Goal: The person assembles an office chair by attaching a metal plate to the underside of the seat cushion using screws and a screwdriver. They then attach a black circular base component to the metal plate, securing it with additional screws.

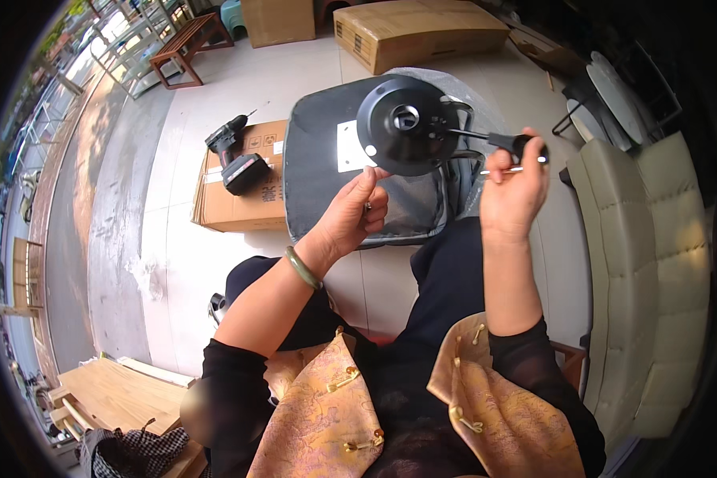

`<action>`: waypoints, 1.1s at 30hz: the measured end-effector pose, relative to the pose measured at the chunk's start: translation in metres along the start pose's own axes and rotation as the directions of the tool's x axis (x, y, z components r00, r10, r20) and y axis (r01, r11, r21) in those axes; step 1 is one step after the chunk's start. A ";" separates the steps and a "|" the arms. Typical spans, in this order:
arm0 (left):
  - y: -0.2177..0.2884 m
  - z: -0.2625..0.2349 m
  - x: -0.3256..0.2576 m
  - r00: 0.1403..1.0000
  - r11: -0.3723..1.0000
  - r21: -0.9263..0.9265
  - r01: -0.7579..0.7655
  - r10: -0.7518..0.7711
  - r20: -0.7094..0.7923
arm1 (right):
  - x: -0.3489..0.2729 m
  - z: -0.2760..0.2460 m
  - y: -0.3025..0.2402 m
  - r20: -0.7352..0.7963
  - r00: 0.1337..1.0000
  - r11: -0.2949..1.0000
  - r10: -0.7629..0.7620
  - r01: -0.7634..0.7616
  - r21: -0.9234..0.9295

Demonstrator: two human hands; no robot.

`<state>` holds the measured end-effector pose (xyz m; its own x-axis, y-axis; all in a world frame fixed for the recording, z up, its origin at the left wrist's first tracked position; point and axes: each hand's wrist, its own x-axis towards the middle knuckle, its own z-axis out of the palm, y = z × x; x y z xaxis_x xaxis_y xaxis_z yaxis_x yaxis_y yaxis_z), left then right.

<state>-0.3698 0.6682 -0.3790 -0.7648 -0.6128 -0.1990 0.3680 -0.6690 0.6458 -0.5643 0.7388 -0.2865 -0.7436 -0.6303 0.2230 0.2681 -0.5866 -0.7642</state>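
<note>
Left hand (357,213) pinches small part under black round base plate (406,123). Right hand (511,191) clamps plate's black lever (508,143) and thin metal rod (526,166). Plate hovers over upturned grey chair seat (319,175). Cordless drill (235,155) rests on cardboard box (239,203) nearby.

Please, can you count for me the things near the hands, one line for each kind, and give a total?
Round black metal plate: 1
Screwdriver with black handle: 1
Upturned grey seat: 1
Cordless drill: 1
Cardboard boxes: 3
Total: 7
</note>
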 end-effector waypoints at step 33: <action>0.026 -0.076 0.124 0.819 0.994 -0.113 0.004 -0.068 -0.570 | -0.089 -0.029 0.157 -0.106 0.585 0.424 0.804 -0.690 -0.587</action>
<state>-0.4148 0.5431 -0.4427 -0.3501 -0.6963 -0.6265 0.4226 -0.7143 0.5578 -0.4736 0.7171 -0.4440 -0.2843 -0.7862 -0.5487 0.2672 0.4846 -0.8329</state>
